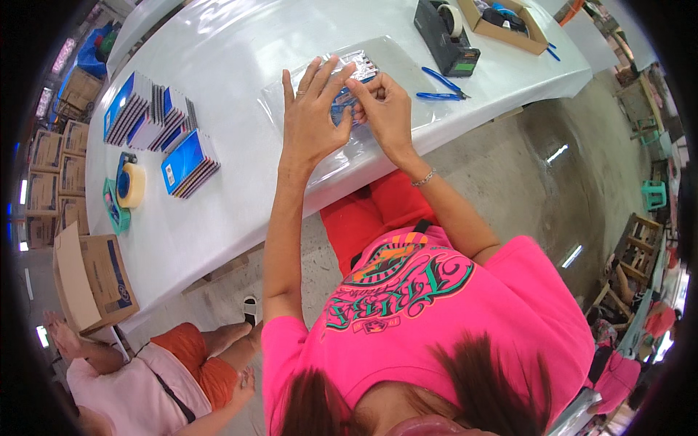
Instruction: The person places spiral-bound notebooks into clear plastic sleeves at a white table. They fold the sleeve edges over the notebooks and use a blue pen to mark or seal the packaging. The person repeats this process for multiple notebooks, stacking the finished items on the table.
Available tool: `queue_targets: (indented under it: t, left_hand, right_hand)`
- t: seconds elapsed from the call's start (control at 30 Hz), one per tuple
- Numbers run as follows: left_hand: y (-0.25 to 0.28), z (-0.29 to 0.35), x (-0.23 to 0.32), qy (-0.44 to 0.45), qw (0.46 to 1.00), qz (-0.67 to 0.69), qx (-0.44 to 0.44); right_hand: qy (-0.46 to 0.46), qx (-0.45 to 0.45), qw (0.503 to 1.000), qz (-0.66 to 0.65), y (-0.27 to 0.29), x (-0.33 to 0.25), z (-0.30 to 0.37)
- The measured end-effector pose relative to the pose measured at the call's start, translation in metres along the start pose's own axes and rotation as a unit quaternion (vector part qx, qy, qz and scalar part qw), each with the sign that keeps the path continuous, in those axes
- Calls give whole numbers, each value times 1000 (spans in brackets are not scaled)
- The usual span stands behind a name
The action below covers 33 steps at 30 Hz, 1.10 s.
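A blue-covered pack, perhaps notebooks, lies beneath my hands with shiny clear plastic over it. Flat under it spreads a larger clear plastic sheet. My left hand hovers over the pack's left side, fingers spread and the index fingertip close to my right fingers. At the pack's right side my right hand is closed in a pinch; whatever sits between its fingertips is too small to make out. Blue-handled nippers rest to the right of my right hand.
Stacked blue notebooks stand at left, near a tape roll and a green basket. A black tape dispenser and an open carton occupy the far right. Another person sits at lower left beside a cardboard box.
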<state>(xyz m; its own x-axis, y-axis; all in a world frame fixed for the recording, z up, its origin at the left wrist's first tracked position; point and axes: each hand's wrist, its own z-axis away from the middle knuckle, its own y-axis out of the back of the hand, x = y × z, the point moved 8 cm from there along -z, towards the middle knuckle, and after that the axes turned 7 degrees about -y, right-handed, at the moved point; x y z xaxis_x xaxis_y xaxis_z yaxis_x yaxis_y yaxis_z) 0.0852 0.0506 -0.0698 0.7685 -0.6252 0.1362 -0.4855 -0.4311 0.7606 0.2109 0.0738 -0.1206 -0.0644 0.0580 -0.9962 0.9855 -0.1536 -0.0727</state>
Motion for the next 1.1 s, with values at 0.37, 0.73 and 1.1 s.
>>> queue_targets:
  t: [0.37, 0.73, 1.1]
  left_hand:
    - [-19, -48, -13, 56, 997, 15, -59]
    - [-25, 10, -50, 234, 724, 591, 267]
    - [-17, 38, -38, 179, 913, 347, 114]
  right_hand:
    - [28, -47, 950, 307, 25, 34, 7]
    - [-60, -292, 906, -300, 1, 3, -46]
    - [116, -453, 873, 141, 10, -20, -47]
